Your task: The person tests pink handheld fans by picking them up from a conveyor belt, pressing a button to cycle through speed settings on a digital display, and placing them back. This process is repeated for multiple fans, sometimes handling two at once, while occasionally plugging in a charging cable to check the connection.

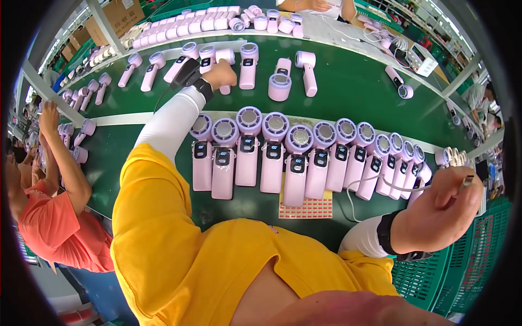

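My left hand (220, 75) reaches out to the far green belt, its fingers closed round a pink handheld fan (224, 56). The handle end of that fan shows below my hand. At the right, my right hand (440, 209) is closed on a grey cable with a metal plug (468, 180) sticking up past the fingers. A row of several pink handheld fans (295, 179) lies before me, round purple-rimmed heads away from me. Many of their small dark displays are lit. A sheet of red-marked labels (305, 208) lies partly under the row.
More pink fans (248, 68) lie along the green belt (348, 70), with a dense row (190, 23) behind. A white box-shaped device (422, 60) with wires stands far right. Green crates (424, 274) are at my right. A co-worker in an orange shirt (65, 228) is at my left.
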Available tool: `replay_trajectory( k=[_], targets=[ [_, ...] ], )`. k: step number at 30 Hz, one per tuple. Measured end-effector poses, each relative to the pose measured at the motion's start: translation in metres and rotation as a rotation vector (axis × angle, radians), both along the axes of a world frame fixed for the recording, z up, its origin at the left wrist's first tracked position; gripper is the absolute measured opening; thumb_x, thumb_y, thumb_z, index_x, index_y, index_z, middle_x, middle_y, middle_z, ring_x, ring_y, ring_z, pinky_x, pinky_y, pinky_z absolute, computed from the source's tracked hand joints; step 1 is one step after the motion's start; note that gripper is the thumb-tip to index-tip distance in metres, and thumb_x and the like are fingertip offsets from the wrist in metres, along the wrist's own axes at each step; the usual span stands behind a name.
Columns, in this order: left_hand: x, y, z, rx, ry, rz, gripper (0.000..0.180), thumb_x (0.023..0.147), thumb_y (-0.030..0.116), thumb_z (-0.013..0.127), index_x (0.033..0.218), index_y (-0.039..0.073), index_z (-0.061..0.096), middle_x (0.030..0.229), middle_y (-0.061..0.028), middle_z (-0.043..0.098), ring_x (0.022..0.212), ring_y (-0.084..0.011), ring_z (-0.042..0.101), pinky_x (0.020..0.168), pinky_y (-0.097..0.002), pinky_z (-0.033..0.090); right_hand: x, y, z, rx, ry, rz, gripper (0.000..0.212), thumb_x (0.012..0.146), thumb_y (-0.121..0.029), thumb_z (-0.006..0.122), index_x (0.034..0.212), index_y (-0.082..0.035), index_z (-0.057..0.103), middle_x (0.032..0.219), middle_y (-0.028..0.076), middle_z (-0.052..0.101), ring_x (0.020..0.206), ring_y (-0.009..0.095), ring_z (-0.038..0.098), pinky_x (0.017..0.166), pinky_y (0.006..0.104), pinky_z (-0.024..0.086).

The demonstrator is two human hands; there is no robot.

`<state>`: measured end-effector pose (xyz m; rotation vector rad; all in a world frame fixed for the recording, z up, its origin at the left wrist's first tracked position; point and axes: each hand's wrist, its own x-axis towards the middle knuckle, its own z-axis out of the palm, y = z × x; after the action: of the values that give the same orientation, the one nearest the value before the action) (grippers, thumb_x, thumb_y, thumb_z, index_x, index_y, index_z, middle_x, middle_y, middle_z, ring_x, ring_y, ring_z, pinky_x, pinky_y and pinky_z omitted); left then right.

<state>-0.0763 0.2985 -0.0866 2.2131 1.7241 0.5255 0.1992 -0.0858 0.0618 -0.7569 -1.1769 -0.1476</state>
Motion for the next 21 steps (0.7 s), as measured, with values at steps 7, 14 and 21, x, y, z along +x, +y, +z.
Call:
replay_trajectory(
  k=[7, 14, 21],
  targets=[
    [-0.008, -0.126, 0.052, 0.580, -0.110, -0.062, 0.023, 0.071, 0.017, 0.057, 0.079, -0.003, 0.051, 0.077, -0.0213, 0.053, 0.075, -0.0364, 0.051, 0.063, -0.0408, 0.042, -0.011, 0.015, -0.003, -0.118, 0.016, -0.267, 0.028, 0.089, -0.017, 0.034, 0.083, 0.006, 0.051, 0.068, 0.010, 0.050, 0.046, 0.006, 0.024, 0.045, 0.0205, 0.020],
    [-0.052, -0.304, -0.007, 0.173, -0.175, 0.189, 0.032, 0.072, 0.019, 0.061, 0.088, -0.003, 0.045, 0.071, -0.0182, 0.050, 0.064, -0.0361, 0.050, 0.058, -0.0386, 0.043, -0.020, 0.019, -0.001, -0.030, 0.058, -0.189, 0.028, 0.088, -0.016, 0.039, 0.078, 0.007, 0.052, 0.055, 0.000, 0.032, 0.049, 0.005, 0.024, 0.046, 0.0204, 0.019],
    [-0.054, -0.299, 0.032, -0.288, -0.754, 0.108, 0.032, 0.077, 0.018, 0.058, 0.094, -0.002, 0.041, 0.067, -0.0098, 0.051, 0.057, -0.0214, 0.052, 0.053, -0.0353, 0.044, -0.017, 0.021, -0.013, -0.108, 0.153, 0.353, 0.028, 0.090, -0.019, 0.038, 0.097, 0.004, 0.051, 0.075, 0.008, 0.055, 0.051, 0.005, 0.033, 0.047, 0.0175, 0.027]
  ],
)
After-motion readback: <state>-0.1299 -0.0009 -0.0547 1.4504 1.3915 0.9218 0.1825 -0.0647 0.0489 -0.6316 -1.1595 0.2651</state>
